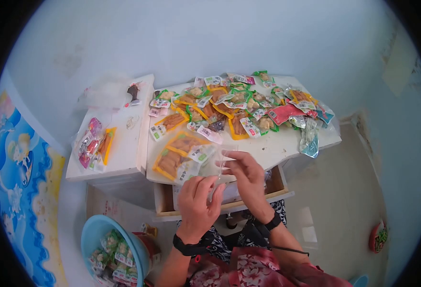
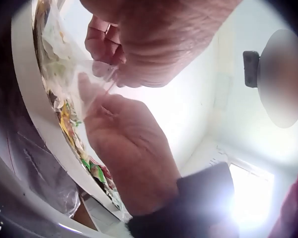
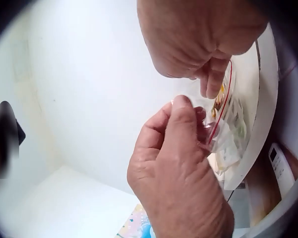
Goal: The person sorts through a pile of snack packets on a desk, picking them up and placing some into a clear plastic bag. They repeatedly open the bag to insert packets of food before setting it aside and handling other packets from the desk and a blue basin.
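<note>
Both hands, left and right, pinch the red-lined mouth of a clear bag at the front of a white desk, above its pulled-out drawer. Packets heap towards the pale blue wall; a blue cartoon poster hangs at left, over the tiled floor and a blue basin.

a window glares in the softly blurred left wrist view.
</note>
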Demonstrator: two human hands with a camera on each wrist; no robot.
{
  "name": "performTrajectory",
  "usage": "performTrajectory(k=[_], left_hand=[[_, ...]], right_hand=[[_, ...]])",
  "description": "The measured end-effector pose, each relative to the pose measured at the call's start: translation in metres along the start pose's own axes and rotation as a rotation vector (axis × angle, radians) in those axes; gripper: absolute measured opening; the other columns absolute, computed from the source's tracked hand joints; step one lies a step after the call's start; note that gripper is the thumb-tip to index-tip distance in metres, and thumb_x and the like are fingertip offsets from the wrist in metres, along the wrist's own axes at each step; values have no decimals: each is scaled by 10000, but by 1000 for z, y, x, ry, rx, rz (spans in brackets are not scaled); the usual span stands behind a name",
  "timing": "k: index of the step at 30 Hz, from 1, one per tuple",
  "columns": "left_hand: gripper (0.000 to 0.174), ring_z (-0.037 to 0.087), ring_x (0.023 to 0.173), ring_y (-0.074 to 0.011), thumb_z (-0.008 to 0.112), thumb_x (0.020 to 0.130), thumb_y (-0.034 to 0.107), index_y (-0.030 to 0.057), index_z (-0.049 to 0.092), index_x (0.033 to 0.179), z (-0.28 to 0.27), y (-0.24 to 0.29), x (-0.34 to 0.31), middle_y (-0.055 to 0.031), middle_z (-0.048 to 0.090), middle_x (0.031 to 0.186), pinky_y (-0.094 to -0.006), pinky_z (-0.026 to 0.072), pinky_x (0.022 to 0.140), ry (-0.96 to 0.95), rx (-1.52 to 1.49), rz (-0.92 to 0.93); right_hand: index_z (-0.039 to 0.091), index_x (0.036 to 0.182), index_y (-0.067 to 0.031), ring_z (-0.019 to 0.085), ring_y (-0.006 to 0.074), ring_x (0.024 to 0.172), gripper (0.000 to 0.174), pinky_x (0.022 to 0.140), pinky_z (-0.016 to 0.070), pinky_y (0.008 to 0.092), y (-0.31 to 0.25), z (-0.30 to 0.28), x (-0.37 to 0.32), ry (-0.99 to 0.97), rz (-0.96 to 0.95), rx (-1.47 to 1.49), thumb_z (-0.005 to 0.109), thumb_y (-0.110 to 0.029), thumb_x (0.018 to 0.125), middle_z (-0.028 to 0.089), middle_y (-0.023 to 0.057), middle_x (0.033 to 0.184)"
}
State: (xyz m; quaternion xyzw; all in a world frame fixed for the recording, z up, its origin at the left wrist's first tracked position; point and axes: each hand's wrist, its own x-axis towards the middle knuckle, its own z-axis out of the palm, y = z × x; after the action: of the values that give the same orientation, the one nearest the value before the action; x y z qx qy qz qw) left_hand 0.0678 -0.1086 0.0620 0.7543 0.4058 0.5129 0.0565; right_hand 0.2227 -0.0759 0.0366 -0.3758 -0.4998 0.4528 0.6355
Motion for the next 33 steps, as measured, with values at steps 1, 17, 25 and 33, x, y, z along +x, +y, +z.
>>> performTrajectory(k=[1,17,25,33], left_hand=[[224,607,708,-271,703,876,-21,12,672,1095,-4,0,0,-99,626,846,-380,495,641,-4,-25,18],[201,636,792,-200,658,984,52,-4,668,1177,-32,-23,-49,-106,643,964,-315,525,705,-19,-7,-337],[282,609,780,-188,653,962,4,6,663,1244,-19,-14,-42,-111,641,1019,-312,517,689,-74,-50,-245],[238,617,838,-144,629,1005,54,-12,657,1232,-38,-23,-26,-79,664,1030,-291,508,753,25,-132,-305]], right_hand=[[612,1232,32,734,171,945,198,754,588,267,-12,-2,-6,85,-24,-14,542,-34,1059,706,124,1138],[499,1261,67,722,171,659,702,435,472,233,-20,17,-63,-250,601,109,730,-518,951,692,193,1034],[587,1093,18,640,126,647,304,572,502,262,16,17,-51,-43,376,77,667,-267,1022,662,86,924],[634,1052,24,574,131,904,199,779,493,313,-23,-5,11,-94,-125,-218,619,-170,1010,638,46,956]])
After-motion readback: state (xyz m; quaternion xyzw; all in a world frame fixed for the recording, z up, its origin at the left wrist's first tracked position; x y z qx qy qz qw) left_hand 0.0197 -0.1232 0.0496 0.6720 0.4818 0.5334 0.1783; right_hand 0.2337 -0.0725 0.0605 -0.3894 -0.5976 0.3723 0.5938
